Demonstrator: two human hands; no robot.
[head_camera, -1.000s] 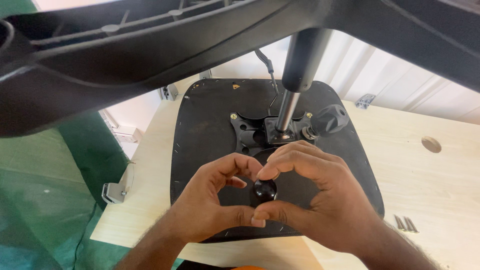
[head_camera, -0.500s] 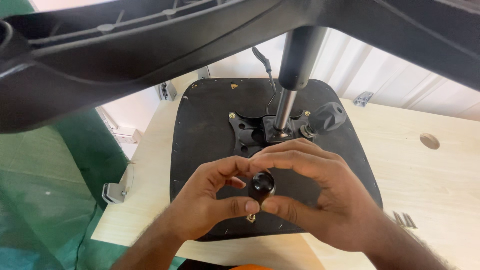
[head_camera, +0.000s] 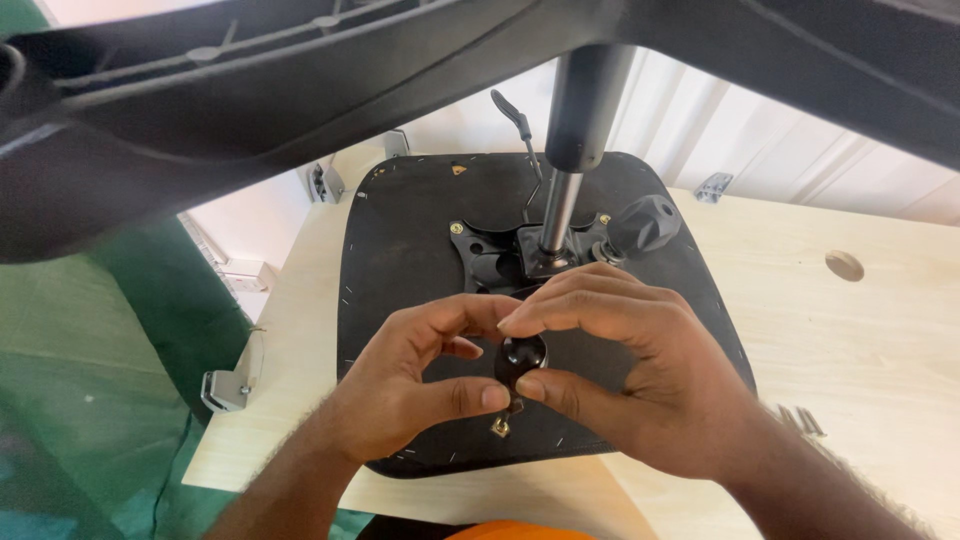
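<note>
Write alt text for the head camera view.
Both hands, left hand and right hand, pinch a small black knob over the black underside of an upturned chair seat lying on a pale wooden table. A metal column rises from the seat's mounting plate.

Overhead, the black chair base (head_camera: 300, 90) spreads its arms low across the whole top of the scene, so nothing can come straight down from above. The gas lift column (head_camera: 575, 140) stands upright in the middle of the upturned black seat (head_camera: 400, 260), with the round adjustment knob (head_camera: 645, 225) jutting out just to its right and a thin lever (head_camera: 520, 130) rising to its left; those crowd the seat's centre. The left hand (head_camera: 400, 385) and right hand (head_camera: 640, 380) fill the near part of the seat. The light wooden table (head_camera: 880, 340) lies bare to the right, apart from a round hole (head_camera: 845, 265), and a narrower strip is free on the left.
</note>
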